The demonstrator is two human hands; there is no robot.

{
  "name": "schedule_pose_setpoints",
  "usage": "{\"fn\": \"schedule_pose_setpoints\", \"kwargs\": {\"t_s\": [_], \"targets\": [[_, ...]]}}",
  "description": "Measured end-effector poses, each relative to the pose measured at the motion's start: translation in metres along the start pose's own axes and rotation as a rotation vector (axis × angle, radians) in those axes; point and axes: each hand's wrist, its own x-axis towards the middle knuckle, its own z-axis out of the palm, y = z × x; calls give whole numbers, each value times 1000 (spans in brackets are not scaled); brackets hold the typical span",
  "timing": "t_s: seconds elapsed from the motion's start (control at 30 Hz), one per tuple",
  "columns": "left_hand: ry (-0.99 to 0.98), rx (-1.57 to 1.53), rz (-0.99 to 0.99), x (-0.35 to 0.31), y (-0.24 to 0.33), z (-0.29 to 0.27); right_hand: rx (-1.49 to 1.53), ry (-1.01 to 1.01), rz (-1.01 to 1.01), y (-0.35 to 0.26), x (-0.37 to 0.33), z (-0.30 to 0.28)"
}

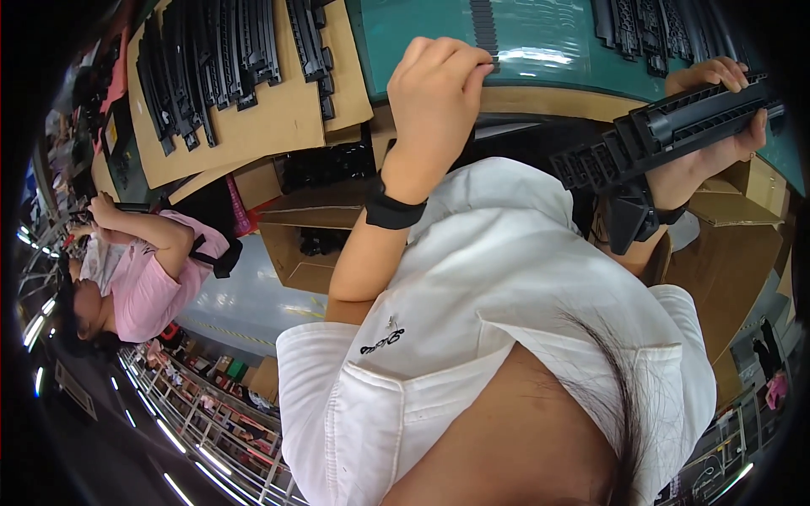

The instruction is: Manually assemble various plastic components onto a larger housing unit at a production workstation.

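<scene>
My right hand (pixel 707 162) grips a long black molded plastic part (pixel 654 135) with ribs and slots, its fingers over the top edge and its thumb along the lower side. The part is tilted in front of my body, its slotted end toward the middle. My left hand (pixel 434 97) is over the green work surface (pixel 413 25), with thumb and forefinger pinched together. Those fingertips are at the near end of a narrow dark ribbed strip (pixel 484 29), perhaps a row of small pieces. Whether the pinch has hold of a piece cannot be made out.
Long black plastic parts (pixel 207 63) lie side by side on cardboard (pixel 295 126) at the far left. More black parts (pixel 645 34) are at the far right. Cardboard boxes (pixel 295 270) stand below the table edge. A person in pink (pixel 156 270) works at the left.
</scene>
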Motion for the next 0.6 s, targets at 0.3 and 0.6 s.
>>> {"fn": "schedule_pose_setpoints", "kwargs": {"t_s": [0.3, 0.6], "targets": [[-244, 49, 388, 23, -26, 0, 65, -36, 48, -1, 4, -5], [-597, 61, 238, 44, -6, -18, 134, -28, 57, -4, 4, -3]]}}
